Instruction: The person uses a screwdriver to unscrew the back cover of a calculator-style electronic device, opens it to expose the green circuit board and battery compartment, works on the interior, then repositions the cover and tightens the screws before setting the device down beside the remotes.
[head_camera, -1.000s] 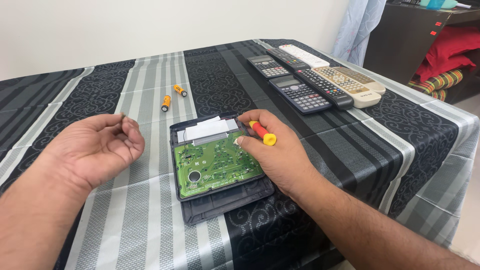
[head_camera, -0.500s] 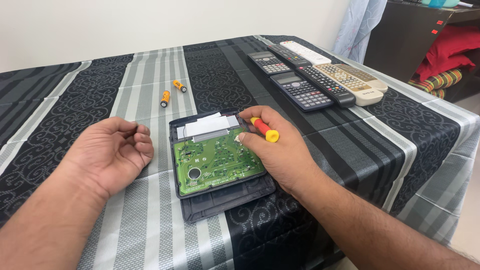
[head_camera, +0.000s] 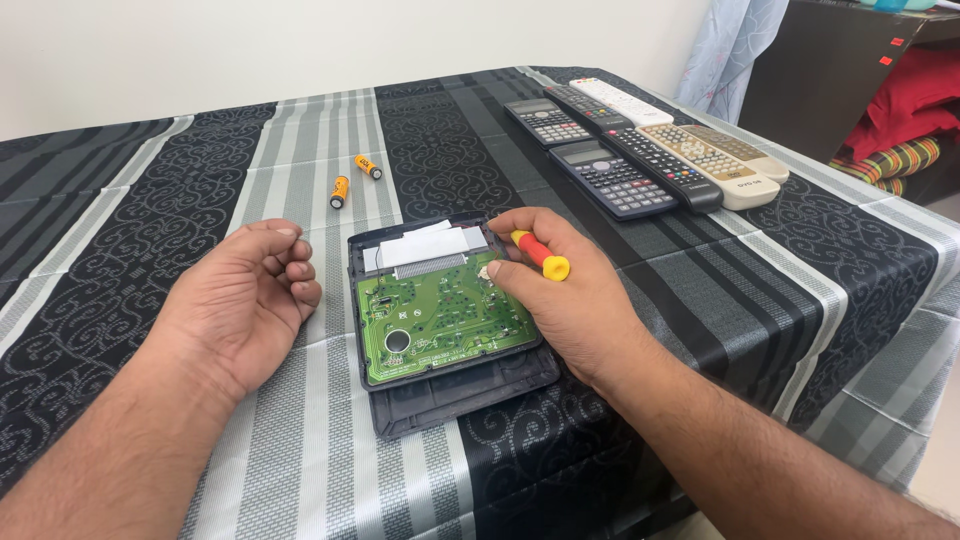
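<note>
Compared with the frame a second earlier, the left hand has slid closer to the opened calculator, its curled fingers now just beside the case's left edge, where before it lay well apart at about 9 o'clock. The right hand has hardly moved. It remains on the calculator's right side at about 3 o'clock, with the small screwdriver in it.

The right hand's fingers are clenched around the screwdriver's red shaft, and the yellow cap sticks out above the knuckles. The tip is hidden under the fingers, near the upper right corner of the green circuit board. The left hand's fingers are loosely curled, palm turned inward, grasping nothing that can be seen; the hand rests on the bench.

The calculator lies in the middle of the bench on the black and grey striped cloth. Its dark case acts as a shallow tray: the green circuit board sits inside it, with a pale flat ribbon across the top end at 12 o'clock.

Two orange batteries lie loose at about 11 o'clock from the calculator. At about 1 o'clock, a row of calculators and remote controls lies side by side.
</note>
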